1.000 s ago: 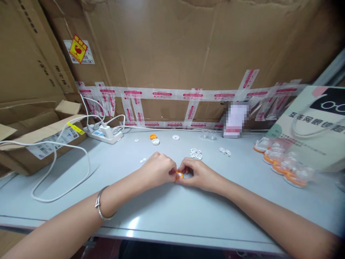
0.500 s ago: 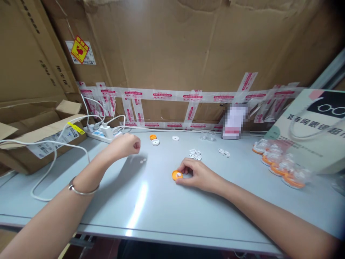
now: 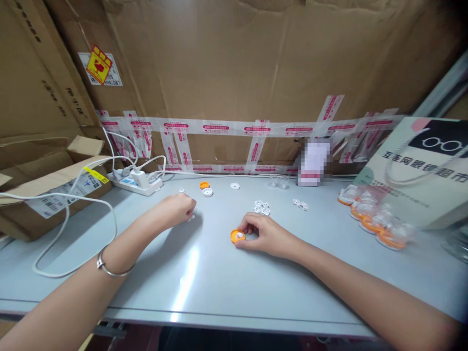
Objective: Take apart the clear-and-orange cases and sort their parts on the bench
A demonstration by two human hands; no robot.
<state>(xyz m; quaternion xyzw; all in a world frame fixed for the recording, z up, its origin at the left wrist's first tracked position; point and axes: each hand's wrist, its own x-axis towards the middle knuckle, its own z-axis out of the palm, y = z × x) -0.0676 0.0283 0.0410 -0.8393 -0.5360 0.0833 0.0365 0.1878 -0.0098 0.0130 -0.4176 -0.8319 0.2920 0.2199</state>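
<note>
My right hand (image 3: 263, 234) rests on the grey table (image 3: 226, 287), fingers curled round a small orange cap (image 3: 237, 236) with a white piece in its middle. My left hand (image 3: 179, 208) has reached forward to the left, fingertips pinched down where small white discs lie on the table; what the fingers hold is hidden. A silver bangle (image 3: 109, 265) circles my left wrist. A heap of small white parts (image 3: 262, 208) lies just beyond my right hand.
Another orange cap (image 3: 204, 185) and white cap (image 3: 207, 192) lie further back. A white power strip (image 3: 135, 181) with cables sits at back left beside a cardboard box (image 3: 47, 195). Bagged orange-and-clear parts (image 3: 380, 222) and a paper bag (image 3: 420, 170) stand right.
My left hand left the orange cap, swung out to the left and came down onto the white discs. My right hand stayed on the cap.
</note>
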